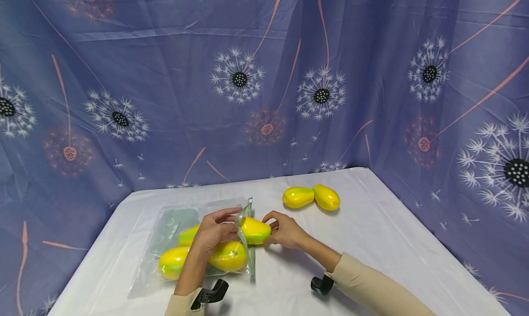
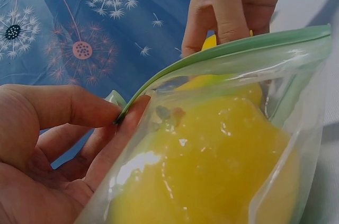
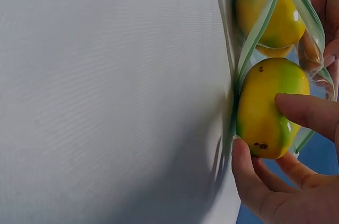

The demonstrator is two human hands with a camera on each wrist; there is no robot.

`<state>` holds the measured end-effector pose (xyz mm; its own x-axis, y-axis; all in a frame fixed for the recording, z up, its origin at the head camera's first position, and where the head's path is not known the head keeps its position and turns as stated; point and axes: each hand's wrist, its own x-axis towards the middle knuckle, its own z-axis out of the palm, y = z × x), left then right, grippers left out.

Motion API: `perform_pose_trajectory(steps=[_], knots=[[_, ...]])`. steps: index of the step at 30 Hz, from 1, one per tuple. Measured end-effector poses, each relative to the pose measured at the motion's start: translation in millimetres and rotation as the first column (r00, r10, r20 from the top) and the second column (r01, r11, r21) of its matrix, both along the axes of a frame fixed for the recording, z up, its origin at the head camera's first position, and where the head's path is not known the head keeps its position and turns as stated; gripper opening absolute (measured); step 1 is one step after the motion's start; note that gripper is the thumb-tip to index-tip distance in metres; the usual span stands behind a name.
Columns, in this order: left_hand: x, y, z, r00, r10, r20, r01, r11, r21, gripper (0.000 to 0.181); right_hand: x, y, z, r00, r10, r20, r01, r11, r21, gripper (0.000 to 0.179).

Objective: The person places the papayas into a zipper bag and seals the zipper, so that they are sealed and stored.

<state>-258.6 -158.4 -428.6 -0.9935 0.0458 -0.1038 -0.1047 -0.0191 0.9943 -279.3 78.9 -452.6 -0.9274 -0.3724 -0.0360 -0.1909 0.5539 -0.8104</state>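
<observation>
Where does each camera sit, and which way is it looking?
Head: on the person's head, facing forward and down at the table, clear bag and patterned curtain; left hand, right hand and sleeves show.
Left wrist: on that wrist, facing the bag's green-edged mouth; left hand close, right hand beyond.
Right wrist: on that wrist, facing the yellow-green fruit at the bag's mouth; right hand, plus part of the left.
Head and right wrist both show the right hand holding that fruit.
</observation>
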Motion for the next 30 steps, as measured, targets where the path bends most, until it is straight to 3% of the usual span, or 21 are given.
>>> perform_pose_trajectory(steps=[30], knots=[[-2.4, -1.1, 0.7, 1.0, -0.025, -0.001, 0.025, 1.0, -0.017, 0.05, -9.1, -13.2, 5.3, 0.999, -0.013, 0.036, 0.018, 0.989, -0.149, 0.049]])
